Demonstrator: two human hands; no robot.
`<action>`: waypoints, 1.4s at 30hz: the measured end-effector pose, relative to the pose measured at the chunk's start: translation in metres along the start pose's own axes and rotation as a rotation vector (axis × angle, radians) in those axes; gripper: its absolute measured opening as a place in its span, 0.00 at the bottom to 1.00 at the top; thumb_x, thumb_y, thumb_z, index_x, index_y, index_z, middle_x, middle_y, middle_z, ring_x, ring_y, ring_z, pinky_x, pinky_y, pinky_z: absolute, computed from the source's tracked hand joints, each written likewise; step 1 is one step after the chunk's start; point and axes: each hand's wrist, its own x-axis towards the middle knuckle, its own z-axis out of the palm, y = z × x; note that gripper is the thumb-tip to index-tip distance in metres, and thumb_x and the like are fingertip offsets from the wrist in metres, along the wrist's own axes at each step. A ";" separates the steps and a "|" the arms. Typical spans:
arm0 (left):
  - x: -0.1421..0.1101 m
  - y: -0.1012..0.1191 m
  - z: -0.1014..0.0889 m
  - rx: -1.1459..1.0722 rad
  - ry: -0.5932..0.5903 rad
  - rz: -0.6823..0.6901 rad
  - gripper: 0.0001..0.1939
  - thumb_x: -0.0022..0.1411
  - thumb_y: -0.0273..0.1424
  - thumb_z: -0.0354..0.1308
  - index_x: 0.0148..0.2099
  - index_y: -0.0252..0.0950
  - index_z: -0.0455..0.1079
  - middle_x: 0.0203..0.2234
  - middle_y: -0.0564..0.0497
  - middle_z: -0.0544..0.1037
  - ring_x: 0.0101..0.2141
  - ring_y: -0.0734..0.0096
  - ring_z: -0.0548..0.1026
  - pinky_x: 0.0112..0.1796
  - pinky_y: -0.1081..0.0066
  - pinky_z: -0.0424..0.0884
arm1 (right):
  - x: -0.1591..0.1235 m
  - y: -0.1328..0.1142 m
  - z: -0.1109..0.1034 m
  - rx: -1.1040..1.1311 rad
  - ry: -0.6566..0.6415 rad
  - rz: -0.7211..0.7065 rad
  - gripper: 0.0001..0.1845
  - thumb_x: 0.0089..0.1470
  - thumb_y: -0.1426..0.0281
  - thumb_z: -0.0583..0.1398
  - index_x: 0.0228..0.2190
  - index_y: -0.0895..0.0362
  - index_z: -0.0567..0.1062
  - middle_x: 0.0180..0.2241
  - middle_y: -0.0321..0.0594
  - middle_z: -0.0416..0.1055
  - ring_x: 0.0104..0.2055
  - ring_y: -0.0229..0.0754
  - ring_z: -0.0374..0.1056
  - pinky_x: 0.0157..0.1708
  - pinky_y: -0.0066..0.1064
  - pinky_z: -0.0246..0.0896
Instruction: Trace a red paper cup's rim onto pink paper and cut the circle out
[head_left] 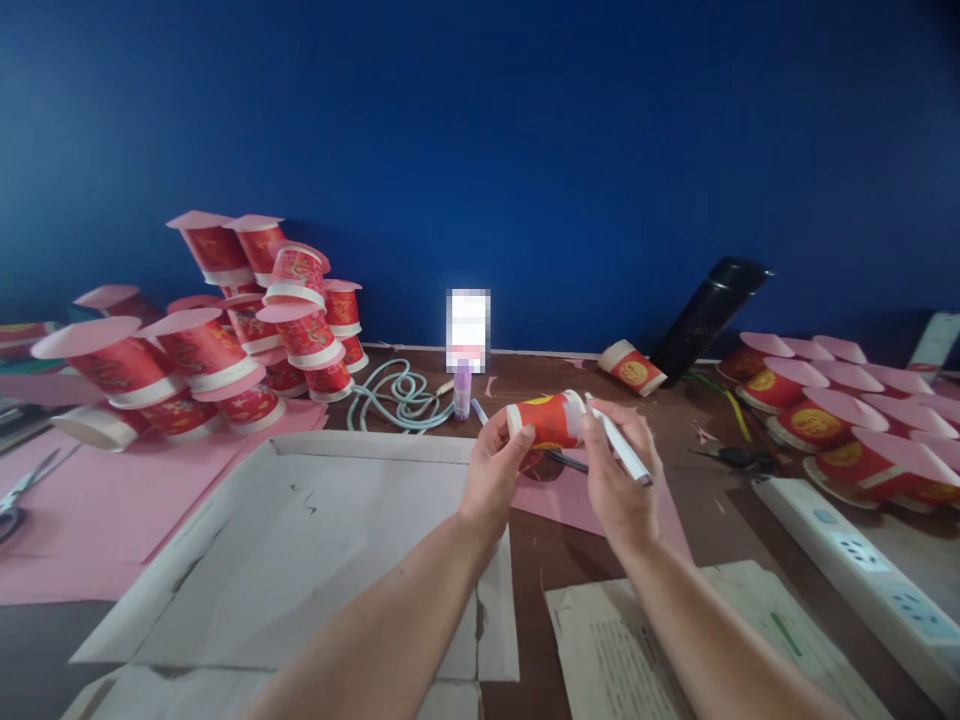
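Before a dark blue wall (pixel 480 150), a red-and-yellow paper cup (pixel 551 421) is steadied sideways by the left hand's fingers (pixel 517 445), seemingly for access; a white marker-like pen (pixel 621 445) is gripped in the right hand's fingers (pixel 598 440).

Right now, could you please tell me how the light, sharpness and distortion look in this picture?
In the head view, the blue wall darkens toward the upper right; a bright white patch is pixelated, so its content is unreadable; the pink-topped cups at the right look stretched and soft, while the held red cup is somewhat clearer.
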 end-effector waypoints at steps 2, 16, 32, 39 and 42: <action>0.001 -0.001 0.000 0.012 -0.008 0.014 0.21 0.57 0.43 0.63 0.50 0.39 0.71 0.44 0.46 0.77 0.43 0.63 0.75 0.44 0.65 0.69 | -0.001 -0.002 0.000 0.016 -0.009 0.021 0.10 0.56 0.64 0.61 0.37 0.57 0.76 0.35 0.41 0.76 0.35 0.40 0.71 0.33 0.32 0.67; 0.004 -0.004 0.003 -0.053 -0.071 -0.043 0.22 0.57 0.39 0.64 0.54 0.42 0.70 0.50 0.46 0.75 0.46 0.65 0.73 0.46 0.68 0.67 | 0.002 0.001 0.000 0.051 0.033 0.128 0.11 0.56 0.62 0.61 0.37 0.56 0.75 0.34 0.41 0.75 0.35 0.41 0.70 0.34 0.33 0.66; 0.010 -0.015 -0.005 -0.298 0.037 -0.029 0.14 0.58 0.35 0.64 0.46 0.38 0.71 0.48 0.47 0.76 0.51 0.65 0.73 0.57 0.62 0.63 | -0.012 0.004 -0.005 0.057 -0.117 -0.315 0.17 0.59 0.77 0.57 0.49 0.53 0.73 0.40 0.43 0.75 0.39 0.43 0.70 0.39 0.37 0.67; 0.011 -0.016 -0.005 -0.282 0.008 -0.017 0.15 0.59 0.36 0.62 0.48 0.39 0.71 0.49 0.47 0.76 0.53 0.63 0.72 0.58 0.59 0.61 | -0.013 0.003 -0.007 0.057 -0.161 -0.392 0.18 0.56 0.80 0.59 0.48 0.55 0.73 0.38 0.44 0.75 0.36 0.42 0.69 0.36 0.38 0.65; 0.012 -0.016 -0.006 -0.290 0.017 -0.024 0.14 0.58 0.35 0.63 0.46 0.39 0.71 0.48 0.47 0.77 0.52 0.62 0.72 0.58 0.59 0.61 | -0.013 0.004 -0.008 0.031 -0.178 -0.422 0.17 0.55 0.80 0.59 0.47 0.56 0.72 0.37 0.43 0.74 0.38 0.43 0.69 0.39 0.40 0.63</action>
